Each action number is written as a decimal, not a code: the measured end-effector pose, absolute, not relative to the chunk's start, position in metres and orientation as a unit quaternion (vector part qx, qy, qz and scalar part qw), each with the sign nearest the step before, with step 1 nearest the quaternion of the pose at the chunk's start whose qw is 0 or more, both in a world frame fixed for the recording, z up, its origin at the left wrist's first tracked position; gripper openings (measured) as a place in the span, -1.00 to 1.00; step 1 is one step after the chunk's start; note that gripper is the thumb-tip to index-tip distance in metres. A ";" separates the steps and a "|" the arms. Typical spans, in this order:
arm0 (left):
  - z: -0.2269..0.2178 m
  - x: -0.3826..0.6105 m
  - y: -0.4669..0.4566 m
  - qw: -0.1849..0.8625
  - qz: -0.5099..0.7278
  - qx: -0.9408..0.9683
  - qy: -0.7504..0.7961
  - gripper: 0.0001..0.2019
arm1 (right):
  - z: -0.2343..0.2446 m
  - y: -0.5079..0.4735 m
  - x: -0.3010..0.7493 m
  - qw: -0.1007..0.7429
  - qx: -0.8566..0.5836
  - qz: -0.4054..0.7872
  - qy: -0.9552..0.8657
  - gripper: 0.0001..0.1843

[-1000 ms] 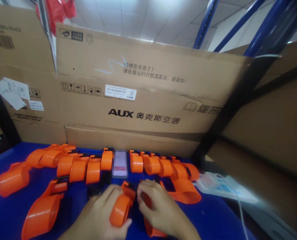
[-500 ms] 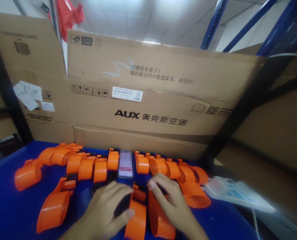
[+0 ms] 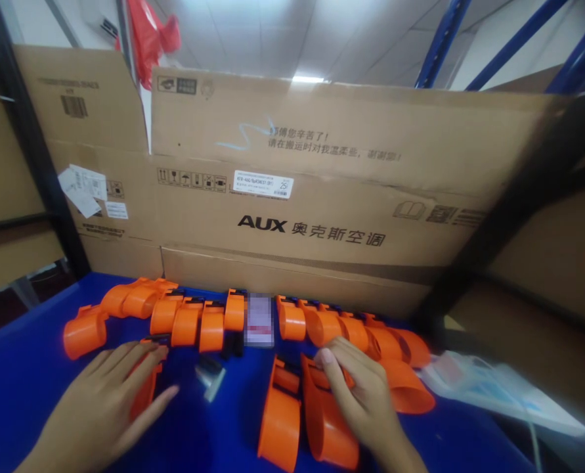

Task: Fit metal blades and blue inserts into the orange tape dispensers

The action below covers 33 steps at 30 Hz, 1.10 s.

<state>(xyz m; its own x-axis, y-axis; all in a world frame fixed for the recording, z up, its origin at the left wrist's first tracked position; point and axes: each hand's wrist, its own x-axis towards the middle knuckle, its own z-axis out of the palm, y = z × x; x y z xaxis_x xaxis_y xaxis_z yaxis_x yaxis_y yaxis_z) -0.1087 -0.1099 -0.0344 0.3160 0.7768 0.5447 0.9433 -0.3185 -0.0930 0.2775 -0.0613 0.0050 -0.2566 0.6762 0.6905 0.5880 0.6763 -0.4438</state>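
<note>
Many orange plastic tape-dispenser shells lie on a blue table (image 3: 16, 374). My left hand (image 3: 105, 401) lies flat, fingers spread, over one orange shell (image 3: 143, 394) at the lower left. My right hand (image 3: 361, 394) rests with curled fingers on an orange shell (image 3: 322, 420) at the lower middle, beside another orange shell (image 3: 280, 420) lying free to its left. A small grey metal piece (image 3: 209, 380) lies between my hands. A row of orange shells (image 3: 188, 322) runs along the back of the table.
A big cardboard box marked AUX (image 3: 312, 197) stands behind the table. A phone (image 3: 259, 320) lies in the middle of the row. White plastic packaging (image 3: 489, 387) sits at the right. Blue and black rack posts (image 3: 519, 197) rise on the right.
My left hand let go of the orange shell in the middle and moved left onto another shell. The released shell now lies beside the one under my right hand. The view shifted left.
</note>
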 end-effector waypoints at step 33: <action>-0.055 -0.172 -0.099 0.124 -0.169 -0.810 -0.547 -0.36 | 0.001 -0.065 0.278 0.459 -0.352 0.048 -0.814 -0.68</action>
<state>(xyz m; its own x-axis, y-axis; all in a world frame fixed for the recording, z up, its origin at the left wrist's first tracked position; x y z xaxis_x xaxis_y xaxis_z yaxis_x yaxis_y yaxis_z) -0.1723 -0.0991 -0.0552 0.3433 0.8452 0.4096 0.9290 -0.3698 -0.0156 0.2783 -0.0646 0.0010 -0.3314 0.6172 0.7136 0.5288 0.7479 -0.4013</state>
